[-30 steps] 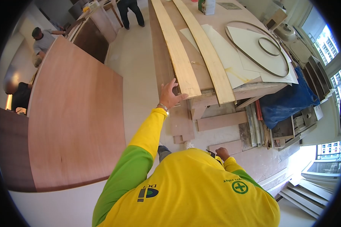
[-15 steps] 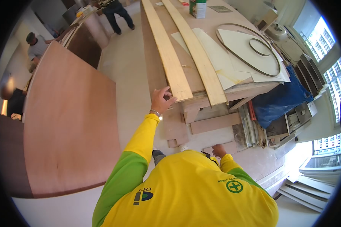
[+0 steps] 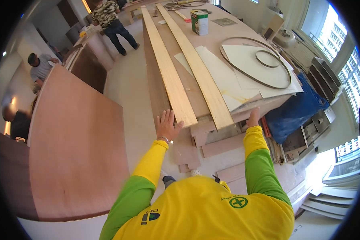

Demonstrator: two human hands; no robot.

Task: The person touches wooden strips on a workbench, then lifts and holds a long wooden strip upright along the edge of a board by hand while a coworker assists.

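A long brown counter [image 3: 238, 32] carries two pale wooden strips, a left strip [image 3: 164, 66] and a right strip [image 3: 195, 66], lying lengthwise, slightly apart, the right one's near end jutting past the edge. To the right, white sheets [image 3: 228, 86] overlap, with a dark looped band [image 3: 282, 87] lying across them. Farther back stand a white and green can [image 3: 199, 23] and, beside it, a flat grey rectangle [image 3: 224, 22]; thin dark coils [image 3: 180, 5] lie toward the far end
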